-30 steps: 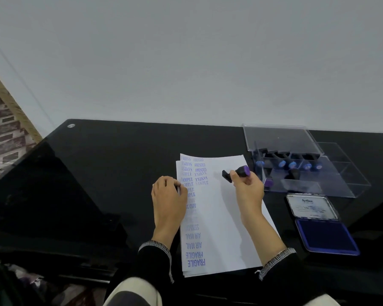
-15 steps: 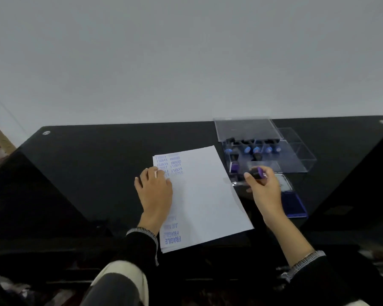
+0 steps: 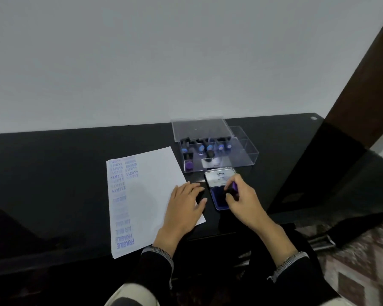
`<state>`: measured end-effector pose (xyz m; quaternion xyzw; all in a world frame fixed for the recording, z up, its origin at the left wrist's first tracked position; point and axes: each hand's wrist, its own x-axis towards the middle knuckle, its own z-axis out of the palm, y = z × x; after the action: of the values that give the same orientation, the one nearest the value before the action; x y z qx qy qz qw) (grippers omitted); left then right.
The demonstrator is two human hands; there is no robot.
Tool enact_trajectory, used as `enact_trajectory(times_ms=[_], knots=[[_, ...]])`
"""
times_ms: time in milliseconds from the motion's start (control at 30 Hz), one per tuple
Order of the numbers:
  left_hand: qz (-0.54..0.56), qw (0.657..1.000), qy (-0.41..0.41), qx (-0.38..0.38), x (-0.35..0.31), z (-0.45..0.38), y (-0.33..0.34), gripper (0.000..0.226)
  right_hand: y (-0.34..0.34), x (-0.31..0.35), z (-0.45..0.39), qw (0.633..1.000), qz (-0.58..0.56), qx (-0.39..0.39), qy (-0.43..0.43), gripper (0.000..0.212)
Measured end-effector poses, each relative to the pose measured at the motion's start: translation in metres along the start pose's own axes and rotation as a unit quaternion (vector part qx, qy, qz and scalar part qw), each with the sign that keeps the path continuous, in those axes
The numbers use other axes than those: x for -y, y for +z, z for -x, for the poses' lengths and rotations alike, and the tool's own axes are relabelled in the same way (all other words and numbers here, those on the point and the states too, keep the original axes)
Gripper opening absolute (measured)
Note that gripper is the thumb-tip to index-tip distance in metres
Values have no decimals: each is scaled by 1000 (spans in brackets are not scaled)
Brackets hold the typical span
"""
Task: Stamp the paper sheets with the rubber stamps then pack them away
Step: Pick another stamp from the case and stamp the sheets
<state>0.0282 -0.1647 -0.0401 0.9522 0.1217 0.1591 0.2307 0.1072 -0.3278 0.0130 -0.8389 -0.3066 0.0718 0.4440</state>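
A stack of white paper sheets (image 3: 142, 195) lies on the black table (image 3: 53, 173), with blue stamped words down its left side. My left hand (image 3: 184, 208) rests flat on the stack's right edge, fingers spread. My right hand (image 3: 243, 199) grips a black rubber stamp with a purple top (image 3: 233, 189) and holds it down on the blue ink pad (image 3: 218, 200). The pad's open lid (image 3: 217, 178) lies just behind. A clear plastic box (image 3: 217, 155) with several more stamps stands beyond the pad.
The box's clear lid (image 3: 199, 128) stands open at the back against the grey wall. A dark wooden post (image 3: 363, 85) rises at the right. The table's right edge (image 3: 352, 164) drops to a patterned floor (image 3: 363, 272).
My right hand carried the stamp from over the paper rightward to the ink pad. My left hand slid from the paper's left part to its right edge. The view swung to the right.
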Motion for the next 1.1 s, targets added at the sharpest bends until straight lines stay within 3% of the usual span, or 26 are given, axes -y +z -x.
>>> enact_trajectory(times_ms=[233,300,433,667,833,1100], knots=[[24,1000,0,-1,3,-2,1,39,6,2,-12,992,103,55,-41,20],[101,994,-16,-23,1,-4,-1,31,6,2,-17,989,132,69,-17,20],[272,946,-114,-134,1,-8,-20,24,8,6,-26,982,150,113,26,27],[207,934,-212,-200,49,-5,-57,30,10,12,-35,977,146,142,68,30],[110,927,-292,-209,94,15,-77,34,12,5,-31,985,120,107,70,33],[27,928,-319,-192,113,26,-84,39,15,4,-29,986,126,101,48,37]])
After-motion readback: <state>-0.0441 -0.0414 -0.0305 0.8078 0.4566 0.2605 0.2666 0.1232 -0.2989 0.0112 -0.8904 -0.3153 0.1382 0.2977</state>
